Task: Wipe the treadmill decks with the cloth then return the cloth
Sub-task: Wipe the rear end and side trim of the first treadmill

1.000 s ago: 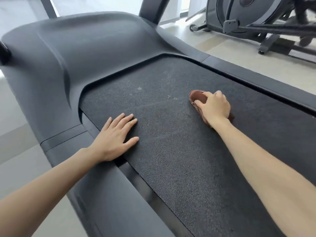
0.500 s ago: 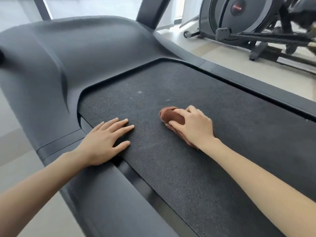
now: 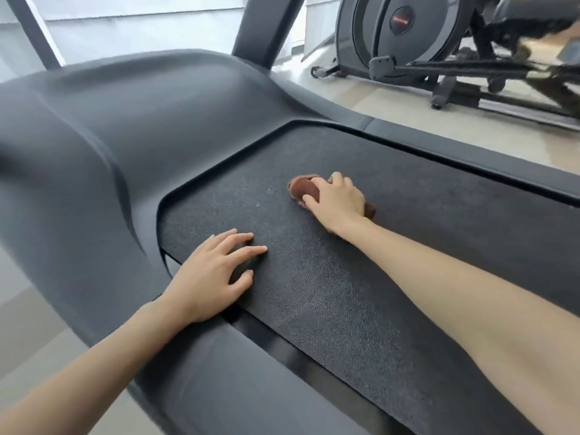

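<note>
Black textured rubber: treadmill belt (image 3: 361,309), by which the middle and right of the view are filled; its near end is cut off by the lower edge.

Dark grey moulded plastic: motor hood (image 3: 141,136), set at the head of the belt, its left side cropped by the frame.

Grey far side rail (image 3: 470,155): run along the belt's far long edge.

Dark elliptical trainer (image 3: 401,36): stood on the pale floor (image 3: 392,120) beyond the far side rail, blurred and cropped at the top right.

Left hand (image 3: 213,271): laid palm down at the near edge of the belt, fingers spread and lightly arched, nothing held.

Right hand (image 3: 337,202): placed further up the belt, fingers and thumb curled round the cloth.

Brown cloth (image 3: 303,188): bunched and pressed onto the belt beneath the right hand. One rounded end is shown ahead of the fingertips, toward the hood. A small corner is shown at the hand's right side, by the wrist. The middle of the cloth is hidden by the hand, so its fold cannot be made out.
</note>
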Available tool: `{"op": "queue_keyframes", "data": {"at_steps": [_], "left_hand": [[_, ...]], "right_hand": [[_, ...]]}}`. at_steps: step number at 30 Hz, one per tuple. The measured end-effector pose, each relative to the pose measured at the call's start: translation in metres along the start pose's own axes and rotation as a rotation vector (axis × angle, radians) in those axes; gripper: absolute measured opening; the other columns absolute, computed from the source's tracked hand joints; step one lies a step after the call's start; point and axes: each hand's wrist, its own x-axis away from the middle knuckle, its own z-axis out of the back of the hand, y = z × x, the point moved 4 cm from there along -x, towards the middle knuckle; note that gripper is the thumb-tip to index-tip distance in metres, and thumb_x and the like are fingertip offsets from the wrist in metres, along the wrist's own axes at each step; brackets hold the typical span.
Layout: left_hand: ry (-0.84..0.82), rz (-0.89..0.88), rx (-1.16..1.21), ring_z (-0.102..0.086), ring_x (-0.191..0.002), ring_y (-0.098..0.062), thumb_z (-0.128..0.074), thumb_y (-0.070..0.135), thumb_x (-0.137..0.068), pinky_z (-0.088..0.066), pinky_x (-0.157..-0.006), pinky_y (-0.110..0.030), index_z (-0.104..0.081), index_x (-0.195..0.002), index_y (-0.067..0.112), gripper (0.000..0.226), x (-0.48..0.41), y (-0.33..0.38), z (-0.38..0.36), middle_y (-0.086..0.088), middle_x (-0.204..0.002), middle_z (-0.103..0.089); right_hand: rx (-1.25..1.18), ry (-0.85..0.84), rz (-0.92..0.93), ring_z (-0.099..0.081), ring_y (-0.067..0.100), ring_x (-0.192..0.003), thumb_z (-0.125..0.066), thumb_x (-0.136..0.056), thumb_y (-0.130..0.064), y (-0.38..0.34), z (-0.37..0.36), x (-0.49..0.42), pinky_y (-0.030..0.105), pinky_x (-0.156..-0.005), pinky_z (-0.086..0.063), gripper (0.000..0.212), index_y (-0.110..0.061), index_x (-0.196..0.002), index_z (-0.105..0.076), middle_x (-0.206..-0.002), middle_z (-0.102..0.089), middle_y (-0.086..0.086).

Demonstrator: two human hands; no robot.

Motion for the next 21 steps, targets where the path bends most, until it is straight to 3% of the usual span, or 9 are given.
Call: {"op": "queue_keyframes", "data": {"at_steps": [11,16,21], "left_hand": [[0.009,-0.011,-0.065,-0.018,-0.142,-0.019,-0.042,0.038,-0.093,-0.015,-0.116,-0.038,-0.038,-0.140,0.037,0.048,0.000,-0.003,-0.007,0.003,-0.151,-0.031],[-0.019,-0.024,-0.103,-0.013,-0.143,-0.016,-0.039,0.042,-0.094,-0.011,-0.117,-0.033,-0.031,-0.143,0.036,0.050,0.008,-0.004,-0.009,0.006,-0.154,-0.023],[-0.011,0.041,-0.086,-0.016,-0.142,-0.011,-0.039,0.040,-0.095,-0.009,-0.117,-0.035,-0.034,-0.139,0.043,0.045,0.029,-0.028,0.009,0.012,-0.152,-0.026]], "right_hand": [[-0.001,-0.084,0.160,-0.045,0.025,-0.108,-0.049,-0.091,-0.048,-0.019,0.024,0.095,0.036,-0.086,-0.040,0.047,-0.028,-0.133,-0.047,-0.116,-0.048,0.005],[0.057,0.018,0.221,-0.043,0.023,-0.113,-0.052,-0.092,-0.043,-0.009,0.025,0.109,0.037,-0.085,-0.042,0.053,-0.019,-0.138,-0.043,-0.125,-0.042,0.008],[0.049,0.060,0.270,-0.046,0.024,-0.109,-0.053,-0.091,-0.041,-0.013,0.022,0.099,0.037,-0.078,-0.043,0.050,-0.030,-0.139,-0.042,-0.121,-0.049,0.006]]}}
